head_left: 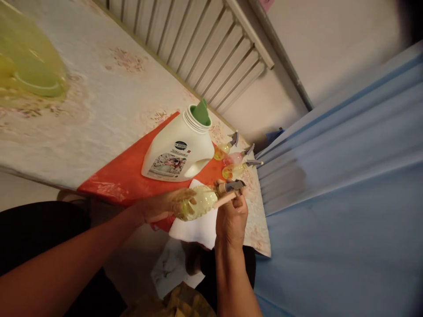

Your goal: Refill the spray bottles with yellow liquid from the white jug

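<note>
Here, a small clear ribbed plastic spray bottle of yellow liquid lies tilted, just in front of the big white plastic detergent jug. The left hand is wrapped round its body; the right hand is closed on its grey trigger head and a pale wooden stick. Below it lies a white cloth. Right of the jug stand three similar small sprayers, on a glossy red plastic sheet over the floral surface.
</note>
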`<state>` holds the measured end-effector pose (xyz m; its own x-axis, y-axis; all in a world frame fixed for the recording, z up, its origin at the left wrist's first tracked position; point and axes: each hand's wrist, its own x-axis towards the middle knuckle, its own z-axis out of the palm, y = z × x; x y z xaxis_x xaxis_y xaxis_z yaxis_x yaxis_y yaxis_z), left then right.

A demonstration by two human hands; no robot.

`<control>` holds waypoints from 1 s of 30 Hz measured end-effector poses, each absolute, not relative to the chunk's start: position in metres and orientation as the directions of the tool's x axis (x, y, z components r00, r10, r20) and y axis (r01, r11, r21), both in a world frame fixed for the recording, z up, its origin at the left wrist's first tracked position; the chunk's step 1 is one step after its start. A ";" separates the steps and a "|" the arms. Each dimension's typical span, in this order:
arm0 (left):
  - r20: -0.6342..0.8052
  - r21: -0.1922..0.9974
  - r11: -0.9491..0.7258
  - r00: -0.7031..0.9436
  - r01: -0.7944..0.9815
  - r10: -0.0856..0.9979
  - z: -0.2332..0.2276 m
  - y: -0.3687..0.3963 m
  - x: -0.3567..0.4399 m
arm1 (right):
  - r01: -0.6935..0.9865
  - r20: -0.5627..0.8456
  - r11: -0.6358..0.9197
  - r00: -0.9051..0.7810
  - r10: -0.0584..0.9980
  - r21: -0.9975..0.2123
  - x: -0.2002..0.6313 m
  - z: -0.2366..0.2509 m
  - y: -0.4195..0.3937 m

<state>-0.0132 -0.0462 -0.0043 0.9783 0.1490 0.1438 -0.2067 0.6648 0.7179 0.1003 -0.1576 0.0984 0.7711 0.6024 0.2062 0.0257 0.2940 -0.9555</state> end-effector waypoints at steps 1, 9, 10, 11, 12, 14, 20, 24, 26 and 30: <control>0.143 0.673 0.715 0.982 -0.188 0.123 -0.007 -0.045 -0.013 | 0.016 0.205 0.299 0.763 0.613 -0.954 0.100 0.098 -0.157; 0.197 0.642 0.737 0.975 -0.211 0.108 -0.014 -0.044 -0.009 | 0.159 0.197 0.117 0.829 0.524 -0.980 0.108 0.086 -0.157; 0.211 0.655 0.724 0.973 -0.216 0.099 -0.014 -0.045 -0.008 | 0.178 0.196 0.084 0.836 0.512 -0.980 0.111 0.085 -0.158; 0.211 0.673 0.708 0.973 -0.215 0.094 -0.013 -0.045 -0.006 | 0.186 0.189 0.057 0.839 0.509 -0.981 0.113 0.084 -0.159; 0.199 0.694 0.689 0.976 -0.207 0.092 -0.013 -0.045 -0.005 | 0.188 0.180 0.037 0.839 0.514 -0.981 0.114 0.084 -0.160; 0.165 0.733 0.655 0.982 -0.184 0.092 -0.013 -0.045 -0.001 | 0.207 0.183 0.013 0.832 0.524 -0.978 0.117 0.087 -0.160; 0.125 0.803 0.579 0.990 -0.140 0.066 -0.019 -0.047 0.010 | 0.475 0.348 -0.117 0.771 0.533 -0.872 0.116 0.103 -0.159; 0.177 0.858 0.480 0.982 -0.184 0.059 -0.023 -0.047 0.013 | 0.410 0.305 -0.055 0.756 0.579 -0.911 0.119 0.097 -0.161; 0.164 0.898 0.400 0.983 -0.182 0.079 -0.022 -0.047 0.013 | 0.378 0.297 -0.006 0.737 0.607 -0.926 0.122 0.092 -0.161; 0.125 0.967 0.204 0.981 -0.154 0.146 -0.016 -0.046 0.013 | 0.311 0.248 0.008 0.741 0.624 -0.950 0.127 0.087 -0.156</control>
<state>0.0132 -0.0459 -0.0164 0.9813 0.1465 0.1250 -0.1537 0.2043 0.9668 0.1266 -0.1561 0.0869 0.7407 0.6245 0.2479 0.3113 0.0080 -0.9503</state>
